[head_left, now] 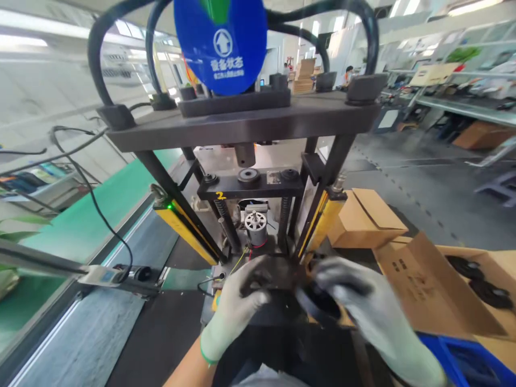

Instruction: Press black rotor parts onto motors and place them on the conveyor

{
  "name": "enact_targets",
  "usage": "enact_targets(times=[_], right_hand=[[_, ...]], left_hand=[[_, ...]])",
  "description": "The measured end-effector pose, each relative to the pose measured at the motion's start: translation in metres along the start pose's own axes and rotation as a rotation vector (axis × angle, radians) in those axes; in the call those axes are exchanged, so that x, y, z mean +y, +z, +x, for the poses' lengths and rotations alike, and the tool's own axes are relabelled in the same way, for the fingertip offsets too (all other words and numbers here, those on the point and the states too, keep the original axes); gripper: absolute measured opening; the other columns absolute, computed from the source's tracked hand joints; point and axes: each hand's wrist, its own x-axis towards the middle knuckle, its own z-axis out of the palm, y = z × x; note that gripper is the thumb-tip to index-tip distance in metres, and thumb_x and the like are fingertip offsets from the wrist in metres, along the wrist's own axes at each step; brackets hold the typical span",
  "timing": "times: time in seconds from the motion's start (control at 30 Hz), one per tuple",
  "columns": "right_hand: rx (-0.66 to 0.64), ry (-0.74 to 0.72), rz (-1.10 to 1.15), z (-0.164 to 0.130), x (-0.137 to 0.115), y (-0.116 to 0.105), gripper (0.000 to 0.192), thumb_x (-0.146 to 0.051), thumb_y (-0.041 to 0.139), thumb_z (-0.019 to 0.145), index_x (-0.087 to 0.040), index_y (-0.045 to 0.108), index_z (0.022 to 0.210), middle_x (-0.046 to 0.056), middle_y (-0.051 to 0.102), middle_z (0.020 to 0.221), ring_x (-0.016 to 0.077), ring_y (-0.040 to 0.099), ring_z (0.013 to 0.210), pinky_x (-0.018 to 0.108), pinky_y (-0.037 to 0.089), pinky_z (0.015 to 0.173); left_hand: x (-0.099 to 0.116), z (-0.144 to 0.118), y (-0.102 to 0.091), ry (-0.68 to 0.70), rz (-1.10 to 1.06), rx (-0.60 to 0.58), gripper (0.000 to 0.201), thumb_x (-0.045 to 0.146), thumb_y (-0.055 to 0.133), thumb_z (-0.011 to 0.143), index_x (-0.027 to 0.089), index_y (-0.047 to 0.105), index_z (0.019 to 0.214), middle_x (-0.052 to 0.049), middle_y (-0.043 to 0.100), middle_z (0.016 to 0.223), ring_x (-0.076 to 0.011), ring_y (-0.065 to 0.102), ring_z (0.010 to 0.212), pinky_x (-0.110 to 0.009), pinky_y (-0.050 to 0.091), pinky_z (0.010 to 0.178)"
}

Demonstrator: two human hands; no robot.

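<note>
Before the press, two gloved hands: left hand (237,303) and right hand (363,306) both grasp one black ring (318,306).

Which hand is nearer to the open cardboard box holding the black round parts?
Right. The right hand is just beside the cardboard box; the left hand is farther away, across the press front.

Gloved left hand (242,301) and right hand (365,306) grip black ring part (318,303) before press (250,177); motor (256,226) inside.

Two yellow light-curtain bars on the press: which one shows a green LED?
The left yellow bar, green light at its top end; the right yellow bar shows none.
</note>
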Motion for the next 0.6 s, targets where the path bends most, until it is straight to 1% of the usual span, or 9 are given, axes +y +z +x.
enact_targets(times=[0.03, 0.07, 0.13, 0.17, 0.23, 0.37, 0.47, 0.53, 0.6], right_hand=[[-0.039, -0.008, 0.049, 0.011, -0.004, 0.026, 0.019, -0.044, 0.076, 0.096, -0.027, 0.082, 0.090, 0.004, 0.079, 0.099, 0.0199, 0.075, 0.093, 0.026, 0.059, 0.083], [-0.077, -0.006, 0.097, 0.022, -0.007, 0.050, 0.016, -0.041, 0.076, 0.096, -0.027, 0.082, 0.092, 0.004, 0.079, 0.098, 0.0192, 0.074, 0.093, 0.025, 0.058, 0.083], [-0.131, 0.042, 0.184, 0.041, -0.011, 0.090, 0.010, -0.037, 0.077, 0.096, -0.029, 0.083, 0.098, 0.002, 0.078, 0.099, 0.0174, 0.074, 0.091, 0.024, 0.057, 0.082], [-0.138, 0.077, 0.231, 0.048, -0.012, 0.104, 0.010, -0.036, 0.078, 0.095, -0.030, 0.083, 0.102, 0.002, 0.079, 0.099, 0.0164, 0.073, 0.091, 0.023, 0.057, 0.082], [-0.154, 0.161, 0.316, 0.057, -0.014, 0.125, 0.015, -0.035, 0.081, 0.094, -0.032, 0.083, 0.108, 0.000, 0.080, 0.103, 0.0155, 0.074, 0.094, 0.022, 0.057, 0.084], [-0.168, 0.279, 0.451, 0.066, -0.017, 0.147, 0.030, -0.036, 0.084, 0.090, -0.033, 0.080, 0.120, 0.001, 0.080, 0.110, 0.0166, 0.073, 0.101, 0.025, 0.058, 0.092], [-0.187, 0.306, 0.435, 0.073, -0.022, 0.155, 0.032, -0.036, 0.087, 0.087, -0.030, 0.080, 0.118, 0.001, 0.080, 0.109, 0.0172, 0.073, 0.100, 0.028, 0.058, 0.094], [-0.185, 0.302, 0.389, 0.077, -0.024, 0.157, 0.031, -0.035, 0.087, 0.086, -0.028, 0.081, 0.116, 0.002, 0.080, 0.110, 0.0181, 0.073, 0.100, 0.029, 0.058, 0.095], [-0.170, 0.298, 0.351, 0.081, -0.025, 0.156, 0.028, -0.034, 0.086, 0.085, -0.026, 0.082, 0.112, 0.003, 0.080, 0.109, 0.0196, 0.074, 0.100, 0.031, 0.058, 0.096]], left_hand=[[0.006, 0.000, -0.005, 0.032, -0.044, -0.011, 0.078, 0.074, 0.077, 0.080, 0.029, 0.069, 0.143, -0.011, 0.076, 0.134, -0.0311, 0.074, 0.114, -0.039, 0.060, 0.098], [0.010, 0.000, -0.011, 0.068, -0.077, 0.011, 0.071, 0.072, 0.077, 0.081, 0.029, 0.073, 0.138, -0.010, 0.077, 0.131, -0.0308, 0.074, 0.115, -0.038, 0.060, 0.099], [0.012, 0.000, -0.026, 0.156, -0.124, 0.091, 0.052, 0.064, 0.078, 0.085, 0.030, 0.080, 0.124, -0.008, 0.080, 0.124, -0.0286, 0.074, 0.115, -0.035, 0.059, 0.100], [0.011, 0.000, -0.035, 0.198, -0.142, 0.122, 0.045, 0.061, 0.078, 0.086, 0.030, 0.081, 0.119, -0.007, 0.081, 0.120, -0.0270, 0.075, 0.113, -0.033, 0.059, 0.099], [0.007, 0.002, -0.051, 0.263, -0.161, 0.135, 0.037, 0.057, 0.078, 0.088, 0.031, 0.082, 0.115, -0.005, 0.081, 0.115, -0.0242, 0.076, 0.109, -0.031, 0.060, 0.097], [0.001, 0.004, -0.073, 0.312, -0.111, 0.120, 0.035, 0.053, 0.077, 0.091, 0.031, 0.079, 0.118, -0.004, 0.081, 0.116, -0.0229, 0.076, 0.109, -0.029, 0.060, 0.096], [0.002, 0.002, -0.080, 0.325, -0.013, 0.106, 0.037, 0.044, 0.079, 0.091, 0.031, 0.077, 0.126, -0.005, 0.080, 0.123, -0.0245, 0.076, 0.113, -0.033, 0.059, 0.101], [0.005, 0.001, -0.083, 0.282, 0.049, 0.101, 0.038, 0.032, 0.081, 0.088, 0.031, 0.077, 0.126, -0.005, 0.079, 0.129, -0.0270, 0.075, 0.117, -0.037, 0.059, 0.105], [0.009, 0.000, -0.085, 0.183, 0.077, 0.088, 0.040, 0.025, 0.078, 0.084, 0.031, 0.078, 0.123, -0.004, 0.077, 0.133, -0.0299, 0.073, 0.121, -0.040, 0.058, 0.107]])
